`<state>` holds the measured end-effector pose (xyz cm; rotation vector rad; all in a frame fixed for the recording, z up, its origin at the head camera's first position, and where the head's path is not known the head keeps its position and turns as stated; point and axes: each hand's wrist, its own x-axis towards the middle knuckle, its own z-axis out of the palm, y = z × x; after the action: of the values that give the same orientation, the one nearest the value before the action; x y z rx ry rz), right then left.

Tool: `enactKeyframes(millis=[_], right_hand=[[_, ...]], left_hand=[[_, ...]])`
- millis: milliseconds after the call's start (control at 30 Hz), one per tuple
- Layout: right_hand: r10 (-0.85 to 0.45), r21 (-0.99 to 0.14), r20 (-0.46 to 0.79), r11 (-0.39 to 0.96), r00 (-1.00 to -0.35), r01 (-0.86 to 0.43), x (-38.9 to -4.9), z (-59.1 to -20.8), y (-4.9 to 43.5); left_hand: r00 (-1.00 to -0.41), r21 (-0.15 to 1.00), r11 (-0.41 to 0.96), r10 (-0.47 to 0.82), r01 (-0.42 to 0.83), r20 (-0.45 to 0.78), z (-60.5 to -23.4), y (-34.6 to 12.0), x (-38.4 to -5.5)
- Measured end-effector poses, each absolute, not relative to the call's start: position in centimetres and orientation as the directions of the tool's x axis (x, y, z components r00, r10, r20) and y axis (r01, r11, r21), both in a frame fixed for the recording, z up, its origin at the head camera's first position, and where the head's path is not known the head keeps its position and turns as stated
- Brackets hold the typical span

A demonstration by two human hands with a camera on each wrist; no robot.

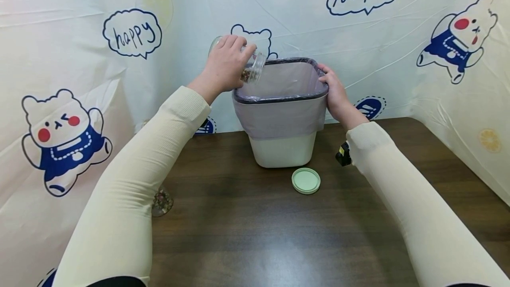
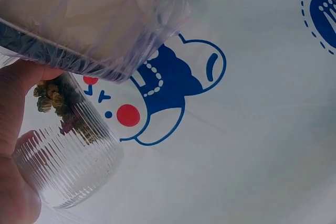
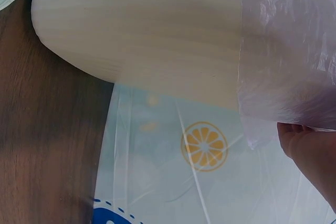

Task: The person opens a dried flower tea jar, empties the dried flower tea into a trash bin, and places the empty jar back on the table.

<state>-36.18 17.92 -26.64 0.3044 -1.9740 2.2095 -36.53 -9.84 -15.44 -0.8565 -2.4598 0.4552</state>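
My left hand (image 1: 227, 63) grips a clear ribbed glass jar (image 2: 79, 171), tipped on its side with its mouth over the left rim of a trash bin (image 1: 283, 152). Dried flower buds (image 2: 50, 98) lie inside the jar, gathered toward its mouth. The white bin stands upright and is lined with a translucent purplish bag (image 1: 279, 118) folded down over its dark rim. On the opposite side, my right hand (image 1: 336, 94) holds the bin's right rim, fingers over the edge. In the right wrist view that hand shows only partly, against the bagged side.
A pale green round lid (image 1: 306, 180) lies on the dark wooden table (image 1: 255, 234) in front of the bin. Partly hidden by my left sleeve is a glass container of dried flowers (image 1: 162, 203). A printed curtain (image 1: 191, 12) hangs close behind the bin.
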Motion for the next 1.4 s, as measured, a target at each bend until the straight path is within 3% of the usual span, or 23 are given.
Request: enactKeyframes(millis=[1400], right_hand=[[-0.013, -0.959, 0.263, -0.108, -0.965, -0.261, -36.25, -26.67, 17.98]], left_hand=[[-0.587, -0.573, 0.642, 0.746, 0.509, 0.315, -15.58, -9.52, -37.07]])
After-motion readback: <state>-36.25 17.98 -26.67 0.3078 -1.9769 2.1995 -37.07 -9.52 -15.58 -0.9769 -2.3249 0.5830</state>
